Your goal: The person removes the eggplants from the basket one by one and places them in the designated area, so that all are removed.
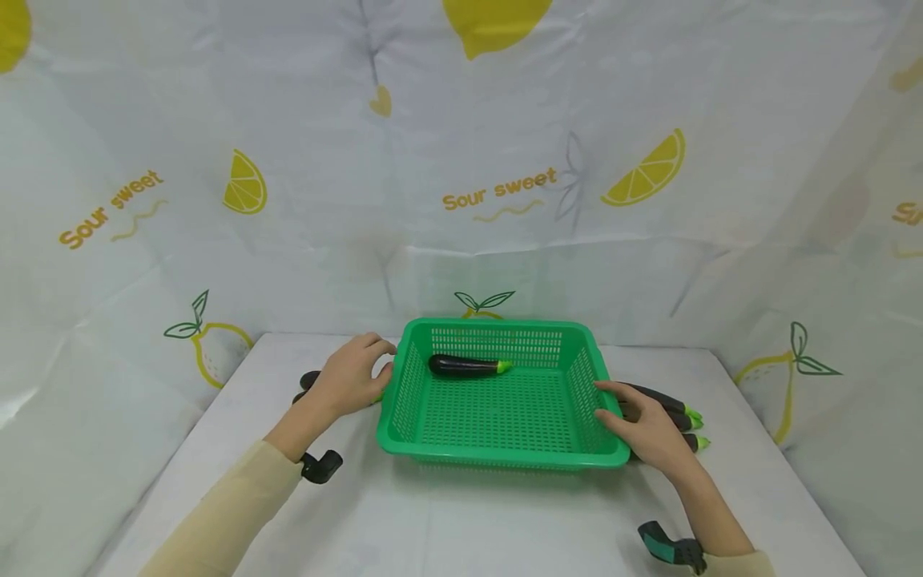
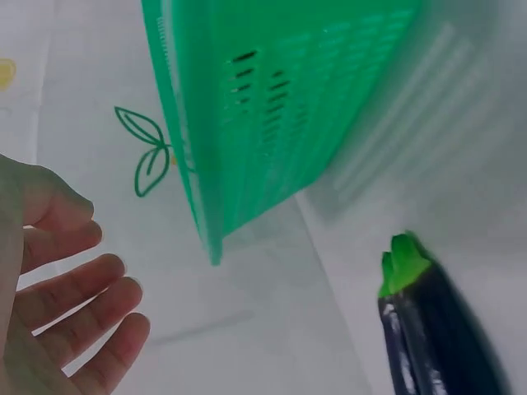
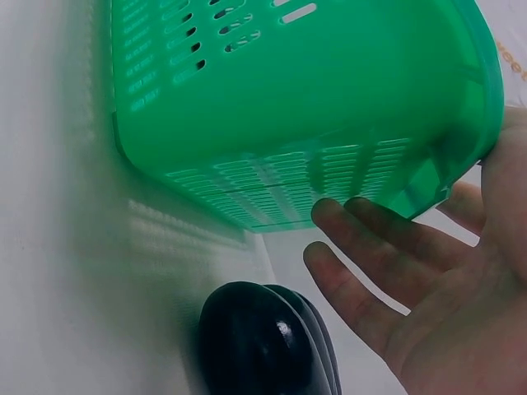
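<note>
A green plastic basket [image 1: 497, 458] with slotted walls stands in the middle of the white table, and a dark eggplant [image 1: 465, 366] with a green stem end lies inside at the back left. Beside the basket's left rim is my left hand [image 1: 353, 377]; in the left wrist view its loosely bent fingers [image 2: 90, 304] are apart from the basket. My right hand [image 1: 646, 429] holds the right rim, its thumb over the edge. Other fingers [image 3: 370, 255] reach along the outer wall in the right wrist view. Part of this grip is hidden by the rim.
More eggplants [image 1: 659, 398] lie right of the basket, partly behind my right hand. On the left, further eggplants [image 1: 310, 379] are mostly covered by my left hand. A white lemon-print sheet [image 1: 505, 264] hangs behind the table [image 1: 447, 529].
</note>
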The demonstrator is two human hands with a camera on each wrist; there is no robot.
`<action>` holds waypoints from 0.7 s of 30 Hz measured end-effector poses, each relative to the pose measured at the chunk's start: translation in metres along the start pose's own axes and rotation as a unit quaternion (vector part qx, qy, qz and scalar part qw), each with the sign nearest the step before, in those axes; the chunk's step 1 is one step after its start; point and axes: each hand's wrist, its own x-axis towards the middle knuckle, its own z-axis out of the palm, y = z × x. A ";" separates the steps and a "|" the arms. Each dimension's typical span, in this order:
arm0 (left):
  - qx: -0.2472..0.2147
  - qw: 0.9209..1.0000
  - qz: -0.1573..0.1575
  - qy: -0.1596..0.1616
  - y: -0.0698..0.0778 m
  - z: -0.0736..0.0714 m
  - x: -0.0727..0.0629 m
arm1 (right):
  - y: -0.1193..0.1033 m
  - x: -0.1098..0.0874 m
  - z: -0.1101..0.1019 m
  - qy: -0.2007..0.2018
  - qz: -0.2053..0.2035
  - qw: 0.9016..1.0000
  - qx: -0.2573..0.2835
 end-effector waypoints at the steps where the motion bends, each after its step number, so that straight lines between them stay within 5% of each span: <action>1: -0.001 1.000 0.002 0.000 0.002 -0.001 0.001 | 0.000 0.000 0.000 0.000 0.000 1.000 0.000; 15: -0.009 0.999 0.050 -0.018 0.031 -0.008 0.031 | -0.001 0.000 0.002 0.002 -0.007 1.000 -0.003; 21: -0.009 0.998 0.047 -0.030 0.039 -0.008 0.046 | -0.001 0.000 0.001 0.003 -0.009 1.000 -0.003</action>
